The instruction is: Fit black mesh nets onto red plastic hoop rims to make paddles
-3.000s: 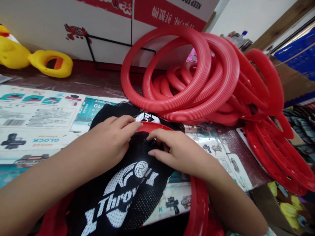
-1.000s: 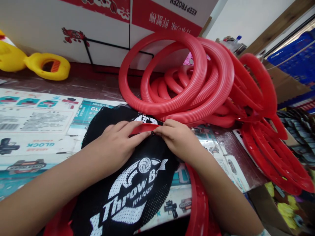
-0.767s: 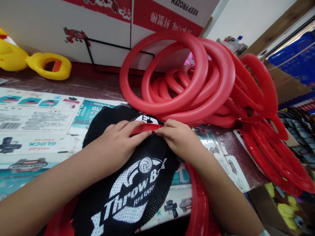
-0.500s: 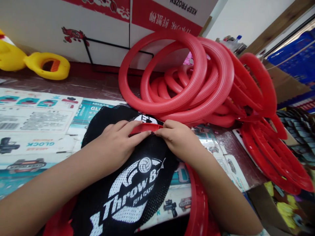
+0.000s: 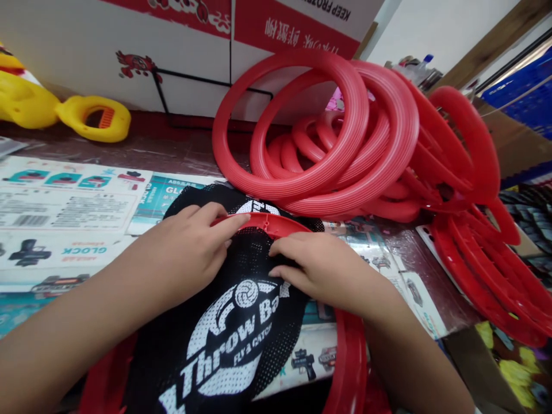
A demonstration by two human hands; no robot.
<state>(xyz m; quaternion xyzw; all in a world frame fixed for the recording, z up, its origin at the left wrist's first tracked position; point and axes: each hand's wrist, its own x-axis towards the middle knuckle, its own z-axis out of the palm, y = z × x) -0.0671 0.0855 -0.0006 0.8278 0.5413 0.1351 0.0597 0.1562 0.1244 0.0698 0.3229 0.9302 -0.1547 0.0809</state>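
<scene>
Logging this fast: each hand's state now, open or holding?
Left hand: loosely curled at the red ring; grip cannot be told.
Right hand: open, thumb and forefinger parted over black mesh.

Left hand (image 5: 187,247) is resting its fingers over the top arc of a red ring (image 5: 282,225); right hand (image 5: 325,264) is touching black mesh fabric (image 5: 287,339), thumb and forefinger standing apart. White "Throw" lettering (image 5: 218,351) is showing. Printed cardboard (image 5: 64,201) is lying beneath. Red hoops (image 5: 297,187) are leaning in a heap behind, before a white carton (image 5: 190,49); yellow toy (image 5: 119,122) is sitting left.
</scene>
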